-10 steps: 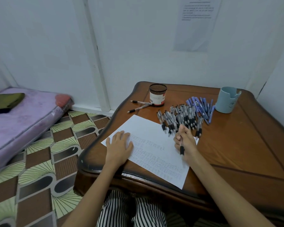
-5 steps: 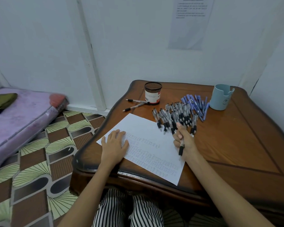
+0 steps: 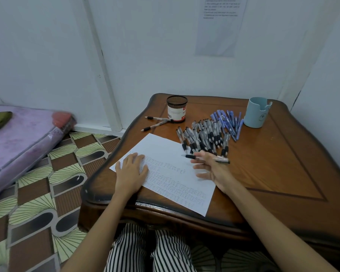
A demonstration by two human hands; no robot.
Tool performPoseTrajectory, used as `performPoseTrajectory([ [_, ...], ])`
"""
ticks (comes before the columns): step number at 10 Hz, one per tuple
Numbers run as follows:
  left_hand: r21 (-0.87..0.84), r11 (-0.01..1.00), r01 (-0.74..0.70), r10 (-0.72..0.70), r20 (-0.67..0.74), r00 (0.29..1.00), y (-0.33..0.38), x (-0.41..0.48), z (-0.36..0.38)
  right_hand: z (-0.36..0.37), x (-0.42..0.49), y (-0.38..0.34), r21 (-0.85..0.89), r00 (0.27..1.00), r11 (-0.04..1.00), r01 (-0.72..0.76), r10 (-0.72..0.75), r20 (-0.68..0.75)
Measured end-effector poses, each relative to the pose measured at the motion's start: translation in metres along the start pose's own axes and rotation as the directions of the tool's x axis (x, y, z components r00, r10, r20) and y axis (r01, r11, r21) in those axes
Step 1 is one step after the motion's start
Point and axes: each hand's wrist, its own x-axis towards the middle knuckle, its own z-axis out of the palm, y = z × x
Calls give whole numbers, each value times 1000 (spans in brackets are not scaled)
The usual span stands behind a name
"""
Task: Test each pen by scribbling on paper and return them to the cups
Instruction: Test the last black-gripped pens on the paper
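Right hand [image 3: 212, 168] holds a pen [image 3: 207, 158]; left hand [image 3: 132, 171] flat on paper [image 3: 177, 173].

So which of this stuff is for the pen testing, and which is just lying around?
For the job:
- pen held in right hand
- paper under left hand
- black pens
- blue pens
- mesh cup
- blue cup

Just lying about:
- purple mattress
- wall notice

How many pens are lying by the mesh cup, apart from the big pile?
2. One pen lies left of the mesh cup, its tip by the base; the other pen lies angled just in front.
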Motion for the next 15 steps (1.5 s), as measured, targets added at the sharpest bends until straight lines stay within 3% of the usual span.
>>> performPoseTrajectory([
  [1, 2, 1000, -4, 4, -1, 1000, 0, 0, 0, 4, 5, 5, -166, 993, 983, 79, -92, -76],
  [3, 12, 1000, -5, 5, -4, 1000, -2, 0, 1, -3, -12, 5, -279, 983, 948, 153, -117, 142],
  [5, 21, 1000, -4, 4, 2, 1000, -1, 1, 1, -13, -42, 13, -440, 962, 869, 226, -270, -39],
  [6, 13, 1000, -4, 4, 1, 1000, -1, 1, 0, -15, -47, 14, -523, 953, 819, 238, -302, -39],
  [10, -2, 1000, -5, 5, -6, 1000, -1, 0, -1, -18, -41, 20, -562, 940, 775, 288, -340, 14],
  [15, 6, 1000, -5, 5, -8, 1000, 1, 0, -1, -18, -37, 24, -571, 912, 761, 309, -408, -50],
])
